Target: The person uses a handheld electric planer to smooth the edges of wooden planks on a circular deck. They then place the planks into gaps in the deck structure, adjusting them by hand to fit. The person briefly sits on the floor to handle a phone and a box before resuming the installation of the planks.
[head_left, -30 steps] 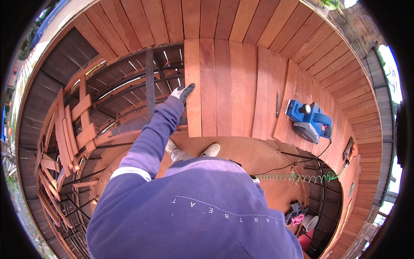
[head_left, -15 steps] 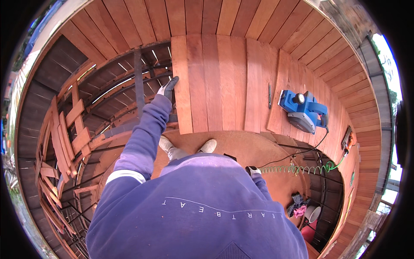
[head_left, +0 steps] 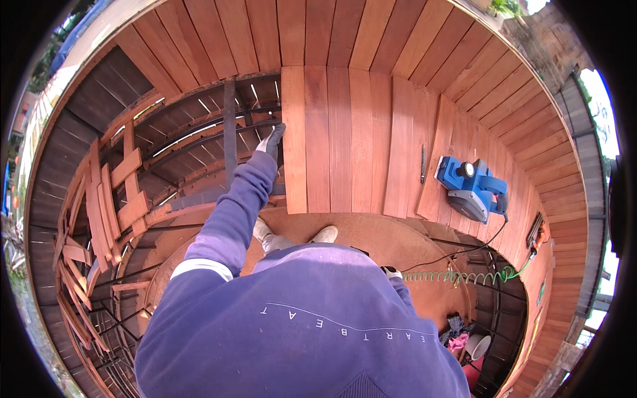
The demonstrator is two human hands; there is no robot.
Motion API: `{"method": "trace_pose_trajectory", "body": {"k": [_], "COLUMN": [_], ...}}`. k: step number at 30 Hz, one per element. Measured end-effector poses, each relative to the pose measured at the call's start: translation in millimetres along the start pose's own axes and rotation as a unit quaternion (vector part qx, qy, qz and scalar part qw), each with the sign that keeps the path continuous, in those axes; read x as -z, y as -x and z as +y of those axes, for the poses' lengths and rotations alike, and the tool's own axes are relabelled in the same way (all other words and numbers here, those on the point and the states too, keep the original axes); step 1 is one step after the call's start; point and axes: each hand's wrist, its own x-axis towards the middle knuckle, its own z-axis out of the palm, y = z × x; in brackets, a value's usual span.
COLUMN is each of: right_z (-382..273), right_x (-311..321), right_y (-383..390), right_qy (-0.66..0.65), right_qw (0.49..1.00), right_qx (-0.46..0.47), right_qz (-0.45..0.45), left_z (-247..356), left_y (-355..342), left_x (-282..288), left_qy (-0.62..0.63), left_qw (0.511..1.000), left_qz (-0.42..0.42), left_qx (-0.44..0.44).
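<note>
My left hand [head_left: 271, 140], in a grey and white glove, reaches forward with its fingers stretched out. Its fingertips touch the left edge of the end plank [head_left: 294, 139], a reddish wooden board on the curved bench. Beside that plank, an uncovered stretch of dark metal frame [head_left: 230, 126] lies under my left forearm. My right hand [head_left: 391, 272], also gloved, is low by my right side. Most of it is hidden by my body and sleeve, so its fingers and anything in them cannot be made out. A green coiled hose [head_left: 458, 276] runs right from near it.
On the planks to the right lie a blue electric planer [head_left: 471, 187], with a dark cord, and a thin dark pencil-like stick [head_left: 423, 164]. An orange and black tool [head_left: 535, 233] sits farther right. Loose wood offcuts [head_left: 106, 212] pile up at left. A white bucket [head_left: 478, 346] stands low right.
The whole view has shifted, so the bench appears slightly farther right and lower. My left hand stays at the end plank's edge. The planer and planks have not moved.
</note>
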Motion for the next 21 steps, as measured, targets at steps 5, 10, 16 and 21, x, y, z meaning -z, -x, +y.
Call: {"method": "trace_pose_trajectory", "body": {"k": [5,10,16,21], "right_z": [32,56,-106,-216], "right_x": [-9,-8,76,138], "right_y": [-22,-41,58,127], "right_qy": [0.186,0.172,-0.006,-0.21], "right_qw": [0.975,0.967,0.973,0.947], "right_qx": [0.123,0.179,0.066,0.223], "right_qz": [-0.025,-0.062,-0.221,-0.1], "left_z": [3,4,4,4], "left_y": [0,4,2,5], "left_x": [-5,-7,-3,12], "left_qy": [-0.007,-0.006,0.061,0.039], "left_qw": [0.999,1.0,0.998,0.991], "left_qz": [-0.027,-0.015,-0.015,0.029], "left_qx": [0.025,0.021,-0.01,-0.125]}}
